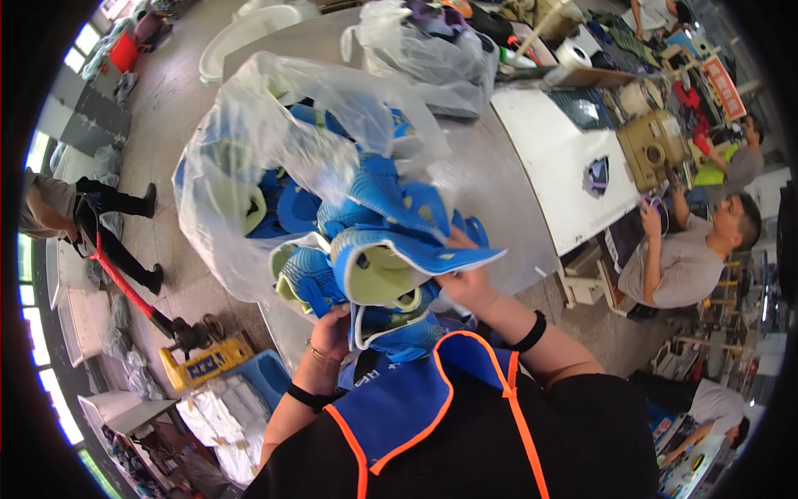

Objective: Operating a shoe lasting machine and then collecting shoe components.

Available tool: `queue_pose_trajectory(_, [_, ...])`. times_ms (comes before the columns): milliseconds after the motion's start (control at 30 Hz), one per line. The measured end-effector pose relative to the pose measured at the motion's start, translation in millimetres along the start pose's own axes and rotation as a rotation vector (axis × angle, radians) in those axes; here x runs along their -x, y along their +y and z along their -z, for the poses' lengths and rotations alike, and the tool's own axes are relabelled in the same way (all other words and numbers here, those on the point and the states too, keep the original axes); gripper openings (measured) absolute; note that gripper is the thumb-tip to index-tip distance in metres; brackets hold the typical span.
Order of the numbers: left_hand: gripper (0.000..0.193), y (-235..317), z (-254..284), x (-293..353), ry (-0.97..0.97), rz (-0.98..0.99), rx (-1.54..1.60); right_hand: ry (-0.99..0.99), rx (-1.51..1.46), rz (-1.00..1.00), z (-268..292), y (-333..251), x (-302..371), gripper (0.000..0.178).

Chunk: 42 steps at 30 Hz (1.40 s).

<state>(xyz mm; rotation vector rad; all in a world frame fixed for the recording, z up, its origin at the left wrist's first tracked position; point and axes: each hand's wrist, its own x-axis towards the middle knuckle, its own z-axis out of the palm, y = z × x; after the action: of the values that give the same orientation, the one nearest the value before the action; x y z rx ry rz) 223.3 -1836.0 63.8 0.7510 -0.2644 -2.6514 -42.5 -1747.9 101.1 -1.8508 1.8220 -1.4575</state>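
Blue shoe uppers with pale green lining fill a clear plastic bag point(241, 100) that lies open on a grey metal table point(519, 195). Several more of them are bunched at its mouth, in front of my body. My right hand point(467, 281) grips a blue shoe upper point(416, 254) by its pointed end, with its pale opening turned toward me. Lower and to the left, my left hand point(331, 333) is closed on the edge of another blue shoe upper point(309, 279) beside a blue strap. Parts of the fingers of both hands are hidden behind the uppers.
A second plastic bag point(424, 66) stands farther back on the table. To the right, a person sits at a sewing machine point(652, 141) on a white worktable point(573, 175). On the left are a yellow pallet jack point(208, 362), a standing person point(62, 208) and white bundles point(224, 424).
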Motion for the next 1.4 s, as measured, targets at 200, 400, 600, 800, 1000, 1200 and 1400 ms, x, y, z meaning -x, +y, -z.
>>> queue_pose_trajectory(200, [0.031,-19,4,-6,0.126,0.051,-0.079,0.123,0.054,-0.452,88,63,28,0.031])
queue_pose_trajectory(400, [0.031,-59,4,-28,0.170,0.040,0.023,0.509,-0.897,-0.808,92,143,13,0.048])
queue_pose_trajectory(600, [0.037,-81,18,-54,0.250,0.080,-0.047,0.276,-0.974,-0.957,61,191,48,0.057])
queue_pose_trajectory(800, [0.042,-77,12,-76,0.196,0.098,0.048,0.081,-1.382,-1.189,51,178,78,0.050])
queue_pose_trajectory(1000, [0.039,-72,17,-93,0.293,0.110,0.047,0.034,-1.263,-1.054,51,224,27,0.046])
queue_pose_trajectory(1200, [0.041,-67,4,-98,0.287,0.139,-0.067,-0.213,-1.376,-1.158,11,275,2,0.046])
queue_pose_trajectory(1400, [0.038,-61,5,-105,0.318,0.115,0.005,-0.337,-1.292,-1.166,-14,283,22,0.043])
